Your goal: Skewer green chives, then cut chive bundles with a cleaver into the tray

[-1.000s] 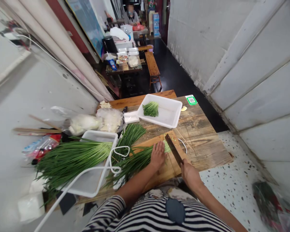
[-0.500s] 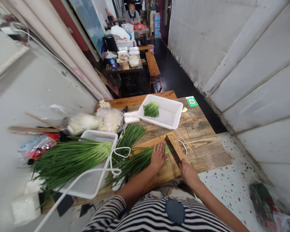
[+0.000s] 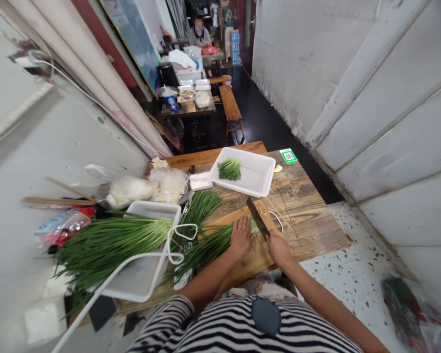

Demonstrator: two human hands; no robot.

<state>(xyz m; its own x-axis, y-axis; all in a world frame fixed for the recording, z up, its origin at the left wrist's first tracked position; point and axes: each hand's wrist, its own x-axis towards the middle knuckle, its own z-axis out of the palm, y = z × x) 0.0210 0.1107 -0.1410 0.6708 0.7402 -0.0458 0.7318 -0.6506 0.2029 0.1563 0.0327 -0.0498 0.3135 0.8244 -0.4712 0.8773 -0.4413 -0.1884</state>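
Observation:
My right hand [image 3: 279, 247] is closed round the handle of a cleaver [image 3: 257, 217], its dark blade slanting over the right part of the wooden cutting board [image 3: 259, 252]. My left hand [image 3: 240, 238] lies over a bunch of garlic chives [image 3: 213, 250] and holds it down on the board, fingers together and pointing away from me. The pale stem ends come out beside my fingertips, close to the blade. Small cut bits are scattered on the board past the blade. Cut chives [image 3: 230, 169] sit in the left part of a white tray [image 3: 255, 185] behind the board.
At the left, a second white tray [image 3: 143, 294] carries a large heap of chives [image 3: 117, 240]. A white cable [image 3: 132, 259] loops across it. Behind lie bagged pale vegetables [image 3: 132, 190]. Thin skewers [image 3: 284, 213] rest right of the board. A person sits far back.
The cleaver and my right hand have shifted slightly left, toward my left hand. My left hand stays on the chives. The whole view has moved a little.

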